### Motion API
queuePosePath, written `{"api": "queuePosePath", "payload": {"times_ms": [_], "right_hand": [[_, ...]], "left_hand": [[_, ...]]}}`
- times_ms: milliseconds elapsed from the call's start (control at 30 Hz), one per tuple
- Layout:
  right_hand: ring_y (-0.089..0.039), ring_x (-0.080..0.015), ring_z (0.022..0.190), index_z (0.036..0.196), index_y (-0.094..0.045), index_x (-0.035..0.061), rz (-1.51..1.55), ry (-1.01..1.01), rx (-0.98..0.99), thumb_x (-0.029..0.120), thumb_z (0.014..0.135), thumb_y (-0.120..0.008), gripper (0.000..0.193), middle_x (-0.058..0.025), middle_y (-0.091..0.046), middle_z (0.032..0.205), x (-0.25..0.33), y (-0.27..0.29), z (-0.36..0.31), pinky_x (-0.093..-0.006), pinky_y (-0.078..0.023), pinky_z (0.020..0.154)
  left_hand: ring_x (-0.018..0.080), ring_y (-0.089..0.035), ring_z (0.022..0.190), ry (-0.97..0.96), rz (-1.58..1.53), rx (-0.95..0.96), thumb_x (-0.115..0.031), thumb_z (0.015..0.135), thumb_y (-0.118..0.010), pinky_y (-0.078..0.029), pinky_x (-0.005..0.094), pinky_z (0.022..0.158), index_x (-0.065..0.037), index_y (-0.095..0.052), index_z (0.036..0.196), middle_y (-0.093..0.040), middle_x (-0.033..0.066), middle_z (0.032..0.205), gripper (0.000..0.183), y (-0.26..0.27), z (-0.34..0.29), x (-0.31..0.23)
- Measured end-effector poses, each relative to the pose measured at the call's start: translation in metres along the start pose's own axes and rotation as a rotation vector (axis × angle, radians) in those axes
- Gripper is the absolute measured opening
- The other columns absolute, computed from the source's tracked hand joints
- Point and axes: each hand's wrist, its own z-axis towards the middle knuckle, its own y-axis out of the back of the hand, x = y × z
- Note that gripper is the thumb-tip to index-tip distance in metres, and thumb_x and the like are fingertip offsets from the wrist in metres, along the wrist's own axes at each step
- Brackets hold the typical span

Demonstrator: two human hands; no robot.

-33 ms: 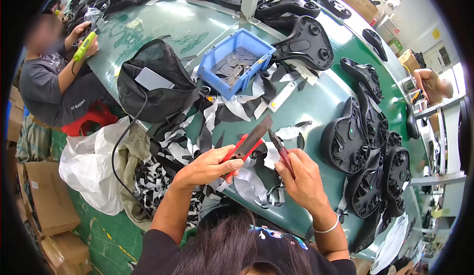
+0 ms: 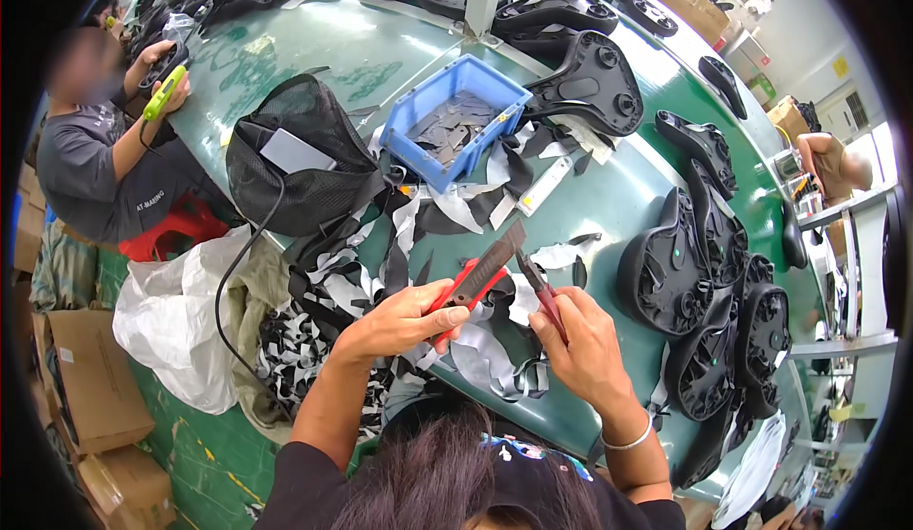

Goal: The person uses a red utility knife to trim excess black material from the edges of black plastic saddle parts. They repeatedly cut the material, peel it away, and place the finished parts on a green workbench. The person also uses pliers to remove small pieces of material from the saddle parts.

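Observation:
My left hand (image 2: 399, 325) grips a red-handled utility knife (image 2: 480, 273) whose long grey blade points up and to the right. My right hand (image 2: 585, 349) holds a small red-handled plier-like tool (image 2: 537, 284), and its dark tip meets the knife near the blade. Both hands hover over a heap of black and white offcut strips (image 2: 380, 254) at the near edge of the green table (image 2: 590, 206). I cannot tell whether the tool's jaws clamp the blade.
A blue bin (image 2: 423, 154) of grey pieces and a black mesh bag (image 2: 295, 164) stand beyond the scraps. Black moulded seat shells (image 2: 666, 278) are piled on the right. At the left, a seated person holds a yellow-green tool (image 2: 164, 92), beside a white plastic sack (image 2: 176, 321) and cardboard boxes (image 2: 90, 378).

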Motion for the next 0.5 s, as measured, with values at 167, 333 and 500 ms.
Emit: {"api": "queuePosePath", "payload": {"times_ms": [167, 333, 500], "right_hand": [[-0.053, -0.0311, 0.065, 0.085, -0.057, -0.0028, -0.043, -0.005, 0.011, 0.015, 0.087, -0.062, 0.019, -0.0144, -0.054, 0.08, 0.0031, 0.0, 0.0011, -0.0397, -0.042, 0.06], [-0.052, -0.0321, 0.064, 0.083, -0.056, -0.002, -0.063, -0.012, 0.018, 0.016, 0.086, -0.063, 0.02, -0.0144, -0.052, 0.077, 0.006, -0.0016, 0.0033, -0.0412, -0.041, 0.059], [-0.045, -0.0238, 0.06, 0.079, -0.052, -0.0011, 0.108, -0.129, 0.158, 0.01, 0.083, -0.061, 0.015, -0.0105, -0.048, 0.074, 0.0017, 0.0001, 0.0057, -0.0339, -0.038, 0.056]], "left_hand": [[0.0077, -0.055, 0.065, -0.026, 0.033, 0.0, -0.04, 0.094, -0.055, -0.042, 0.0216, 0.058, -0.005, -0.052, 0.103, -0.056, 0.0001, 0.079, 0.037, 0.0015, 0.0004, 0.0015], [0.0073, -0.055, 0.065, -0.009, 0.056, -0.015, -0.04, 0.095, -0.054, -0.041, 0.0211, 0.057, -0.005, -0.051, 0.103, -0.056, 0.0003, 0.077, 0.036, 0.0019, -0.0007, 0.0008], [0.0066, -0.053, 0.061, 0.017, 0.02, -0.019, -0.038, 0.095, -0.055, -0.043, 0.0227, 0.058, -0.005, -0.052, 0.101, -0.054, -0.0002, 0.075, 0.034, 0.0041, -0.0006, 0.0033]]}}
